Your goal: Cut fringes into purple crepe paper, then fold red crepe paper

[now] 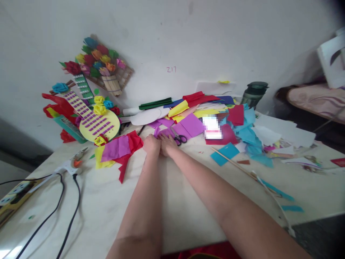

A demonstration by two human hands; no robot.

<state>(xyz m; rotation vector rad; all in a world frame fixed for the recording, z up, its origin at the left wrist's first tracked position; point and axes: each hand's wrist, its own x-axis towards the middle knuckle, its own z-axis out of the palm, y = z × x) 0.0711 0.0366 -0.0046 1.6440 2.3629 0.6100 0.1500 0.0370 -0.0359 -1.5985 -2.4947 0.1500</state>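
1. Because the two hands meet over the purple paper (165, 132), it seems steadied between them on the table (102, 219), straight before the person;
2. the left hand (152, 144) is curled at the paper's near-left edge; whether its fingers are clamped on it, I cannot tell;
3. the right hand (167, 143) lies with fingers stretched over the paper, perhaps to keep it flat; its thumb is not clear, so a pinch cannot be confirmed;
4. the scissors (181, 139) rest just beside the right hand (their loops turned to the right), probably for easy reach;
5. the coloured sheets (201, 99) are heaped towards the wall (172, 43), perhaps so they do not hinder the forearms.
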